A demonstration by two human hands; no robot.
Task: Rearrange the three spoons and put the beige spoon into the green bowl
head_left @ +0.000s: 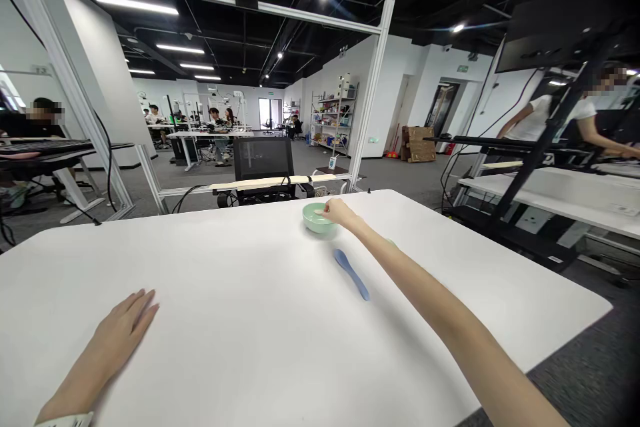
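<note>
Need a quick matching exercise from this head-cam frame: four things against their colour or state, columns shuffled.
Things:
1. right hand
2. left hand
3. bowl
4. spoon

Colour or state:
A. blue, lying on the white tabletop
B. palm down on the tabletop
C. pale green, standing on the tabletop
D. fingers at the bowl's rim

Pairs: 1-D, 2-B, 3-C, 4-A
</note>
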